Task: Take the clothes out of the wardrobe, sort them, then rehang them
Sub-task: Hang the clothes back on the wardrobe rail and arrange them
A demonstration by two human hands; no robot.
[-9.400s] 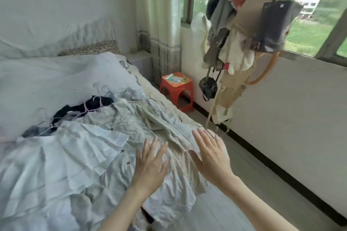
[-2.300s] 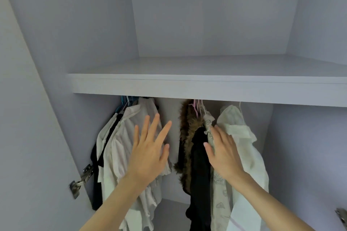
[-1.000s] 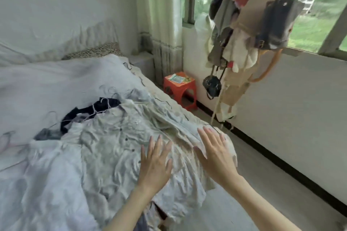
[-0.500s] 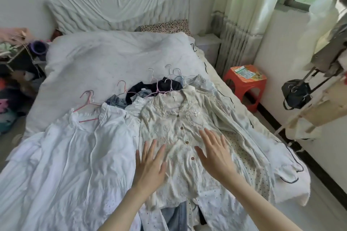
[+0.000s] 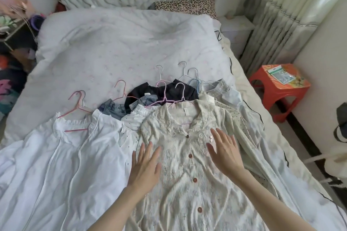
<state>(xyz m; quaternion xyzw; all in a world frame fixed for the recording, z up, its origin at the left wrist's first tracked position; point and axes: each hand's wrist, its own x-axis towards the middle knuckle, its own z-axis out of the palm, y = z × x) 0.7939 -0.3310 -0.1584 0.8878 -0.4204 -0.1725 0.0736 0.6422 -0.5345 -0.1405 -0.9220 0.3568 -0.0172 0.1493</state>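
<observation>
On the near half of the bed (image 5: 116, 47), a pile of clothes is lying spread out, still on hangers, hooks pointing toward the far headboard. Both hands are reaching over the topmost piece, a cream embroidered blouse (image 5: 187, 155) with brown buttons down its front.

Left hand (image 5: 145, 167): fingers straight and slightly fanned, palm down, holding nothing. It is sitting over the blouse's left front panel, just left of the button line; whether the palm is actually pressing the fabric or hanging just above it cannot be told.

Right hand (image 5: 224, 153): also flat and spread, thumb out toward the buttons, gripping nothing. It is lying over the right chest panel, just near of the lace collar. Contact likewise uncertain.

Left of the blouse, a white dress (image 5: 56, 155) is lying on a pink hanger (image 5: 75, 108), its skirt running off the near left edge. Between the two, a white dotted garment (image 5: 131, 118) is peeking out. Farther back, a denim piece (image 5: 112, 108) and a black top (image 5: 165, 91) are showing under the collars, with several wire hanger hooks (image 5: 183, 69) fanning out beyond them. A pale dotted garment (image 5: 234, 114) is trailing out on the right, under the blouse.

Right of the bed, a red plastic stool (image 5: 276, 92) is standing by the curtain (image 5: 285, 17). A leopard-print pillow (image 5: 185, 4) is resting at the far end.
</observation>
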